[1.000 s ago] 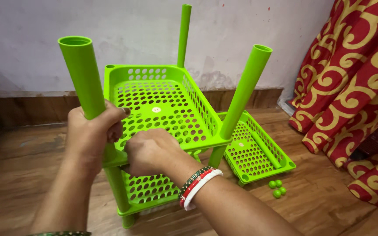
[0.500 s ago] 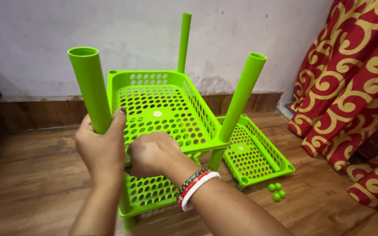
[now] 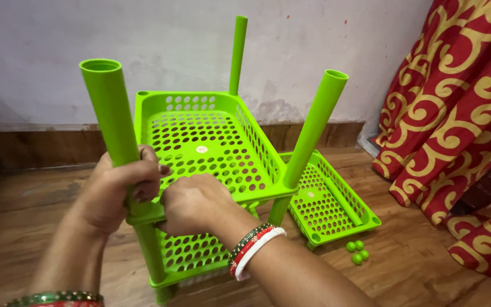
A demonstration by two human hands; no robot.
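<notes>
A bright green plastic rack stands on the floor, with a perforated upper tray above a lower tray. Three green tube posts rise from its corners: a near left one, a near right one and a far one. My left hand is wrapped round the near left post where it meets the upper tray. My right hand grips the upper tray's front edge right beside that corner. Red, green and white bangles sit on my right wrist.
A separate green perforated tray lies on the wooden floor to the right with a loose green tube in it. Three small green balls lie in front of it. A red and gold curtain hangs at the right; a white wall stands behind.
The view has shifted, so the rack sits more to the right in the frame. My left hand has closed further round the near left post; my right hand stays at the tray's front corner.
</notes>
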